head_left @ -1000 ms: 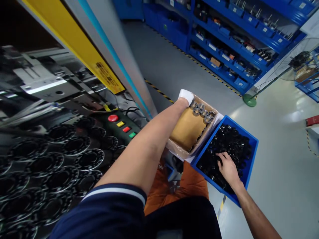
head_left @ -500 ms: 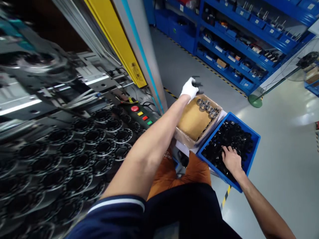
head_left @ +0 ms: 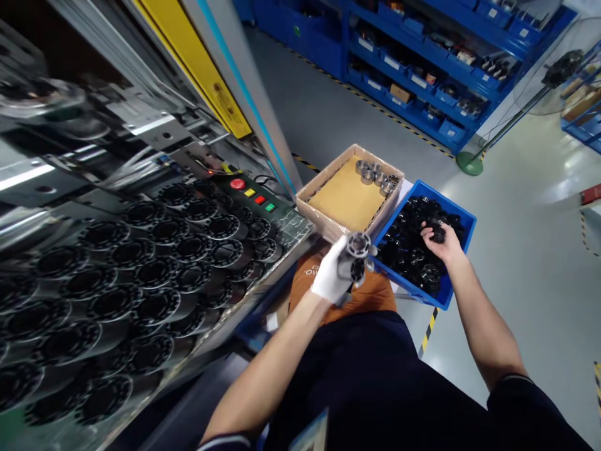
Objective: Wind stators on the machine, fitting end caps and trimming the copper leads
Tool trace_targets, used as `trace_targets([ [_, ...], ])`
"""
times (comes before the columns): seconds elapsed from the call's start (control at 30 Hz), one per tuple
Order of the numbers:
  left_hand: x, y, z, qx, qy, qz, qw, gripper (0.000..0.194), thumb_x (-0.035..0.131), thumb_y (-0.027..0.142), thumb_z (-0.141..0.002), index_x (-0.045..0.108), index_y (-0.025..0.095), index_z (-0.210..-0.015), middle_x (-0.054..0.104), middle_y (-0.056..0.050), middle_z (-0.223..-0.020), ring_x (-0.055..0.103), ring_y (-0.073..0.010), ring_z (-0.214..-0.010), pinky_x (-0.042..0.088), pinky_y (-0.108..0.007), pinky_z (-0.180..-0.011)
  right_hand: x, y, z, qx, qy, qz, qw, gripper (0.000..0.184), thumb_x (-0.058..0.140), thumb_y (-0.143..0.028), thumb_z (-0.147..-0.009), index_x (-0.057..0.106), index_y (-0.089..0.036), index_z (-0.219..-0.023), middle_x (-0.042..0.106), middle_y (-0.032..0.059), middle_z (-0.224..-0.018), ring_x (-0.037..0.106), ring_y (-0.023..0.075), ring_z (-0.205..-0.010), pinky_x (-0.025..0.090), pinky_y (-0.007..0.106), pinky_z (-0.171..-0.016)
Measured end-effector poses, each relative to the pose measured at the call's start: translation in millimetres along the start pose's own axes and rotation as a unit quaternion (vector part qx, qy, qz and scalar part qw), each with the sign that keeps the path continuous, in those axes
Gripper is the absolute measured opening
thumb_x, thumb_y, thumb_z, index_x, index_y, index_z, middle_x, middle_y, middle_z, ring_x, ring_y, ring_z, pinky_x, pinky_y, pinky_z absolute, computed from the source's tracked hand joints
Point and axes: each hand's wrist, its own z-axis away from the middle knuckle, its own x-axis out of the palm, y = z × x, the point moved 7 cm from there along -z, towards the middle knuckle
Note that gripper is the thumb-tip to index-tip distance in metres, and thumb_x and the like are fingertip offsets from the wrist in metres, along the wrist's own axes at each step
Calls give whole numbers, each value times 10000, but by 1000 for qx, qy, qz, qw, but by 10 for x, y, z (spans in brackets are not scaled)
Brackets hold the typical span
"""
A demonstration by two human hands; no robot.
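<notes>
My left hand (head_left: pixel 328 279), in a white glove, is closed around several slotted metal stator cores (head_left: pixel 358 244), held above my lap in front of the carton. My bare right hand (head_left: pixel 446 245) is inside the blue bin (head_left: pixel 446 199), its fingers curled around a black plastic part (head_left: pixel 436 233). More black plastic parts (head_left: pixel 399 241) fill the bin in a loose heap. Left of the bin stands an open cardboard carton (head_left: pixel 317 219). Several stator cores (head_left: pixel 373 173) stand in its far right corner on a yellow-brown sheet (head_left: pixel 347 195).
Rows of larger slotted metal cylinders (head_left: pixel 157 307) cover the machine table at my left. A button panel with a red knob (head_left: pixel 238 183) lies at its far corner, beside a yellow upright (head_left: pixel 206 75). Blue shelving (head_left: pixel 422 56) and a fan's green base (head_left: pixel 469 163) stand behind.
My left hand has come back from the carton's far edge toward my body with the stator cores. In the bin, my right hand has lifted a black plastic part from the heap.
</notes>
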Motion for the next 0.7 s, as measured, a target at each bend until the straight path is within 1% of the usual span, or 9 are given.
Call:
trace_targets([
  [0.1, -250, -388, 284, -31, 12, 10, 999, 492, 755, 559, -939, 747, 152, -1216, 810, -112, -930, 779, -285, -689, 540, -318, -377, -22, -22, 79, 36, -10, -69, 997, 361, 760, -468, -1121, 725, -159, -1304, 754, 69, -1197, 750, 185, -956, 687, 347, -822],
  [0.23, -487, -685, 505, -58, 40, 26, 997, 518, 766, 572, -936, 720, 189, -1281, 782, -72, -860, 796, -308, -716, 600, -348, -417, 68, 85, 204, 82, 25, -73, 994, 344, 762, -454, -1122, 724, -158, -1293, 751, 63, -1161, 741, 175, -916, 678, 327, -779],
  [0.37, -535, -750, 562, -58, 68, 32, 996, 471, 801, 639, -936, 693, 217, -1116, 750, -46, -788, 796, -296, -703, 540, -295, -379, 375, 9, 424, 60, 53, -52, 995, 280, 801, -417, -1085, 722, -179, -1209, 755, 26, -1040, 691, 123, -738, 582, 221, -585],
  [0.43, -477, -703, 608, -45, 81, 37, 995, 507, 823, 669, -923, 698, 225, -1134, 770, -47, -818, 803, -295, -732, 568, -303, -419, 627, -135, 642, 41, 43, -36, 998, 301, 897, -405, -982, 732, -218, -1151, 785, 15, -1027, 696, 127, -677, 533, 206, -498],
  [0.5, -353, -619, 695, -27, 82, 35, 996, 565, 831, 714, -915, 714, 244, -1206, 784, -47, -852, 799, -295, -743, 596, -326, -468, 931, -333, 918, 24, 16, -21, 999, 372, 993, -403, -866, 763, -250, -1115, 821, 15, -1074, 741, 155, -699, 571, 233, -505],
  [0.57, -165, -497, 801, 5, 52, 13, 999, 640, 813, 788, -911, 722, 279, -1289, 770, -43, -854, 784, -297, -728, 588, -345, -484, 1261, -603, 1200, -23, -26, 16, 999, 346, 1020, -389, -848, 810, -263, -1092, 845, 24, -1127, 800, 184, -826, 666, 276, -645],
  [0.6, -68, -421, 852, 33, 33, -9, 999, 676, 814, 811, -901, 721, 298, -1331, 756, -42, -857, 782, -299, -742, 587, -351, -501, 1438, -785, 1336, -84, -56, 63, 993, 273, 988, -368, -896, 835, -271, -1101, 852, 30, -1135, 821, 199, -911, 700, 304, -742],
  [0.67, 73, -224, 952, 135, 20, -91, 986, 748, 914, 777, -828, 717, 328, -1393, 748, -46, -959, 795, -300, -880, 644, -375, -638, 1743, -1116, 1589, -216, -94, 154, 960, 149, 898, -276, -994, 870, -297, -1139, 864, 27, -1138, 831, 215, -1046, 713, 363, -919],
  [0.7, 107, -113, 1009, 203, 35, -147, 967, 800, 998, 715, -757, 716, 337, -1404, 748, -51, -1063, 793, -301, -998, 676, -396, -772, 1864, -1239, 1696, -271, -104, 189, 938, 161, 858, -229, -1025, 877, -308, -1163, 868, 22, -1134, 831, 217, -1076, 706, 386, -971],
])
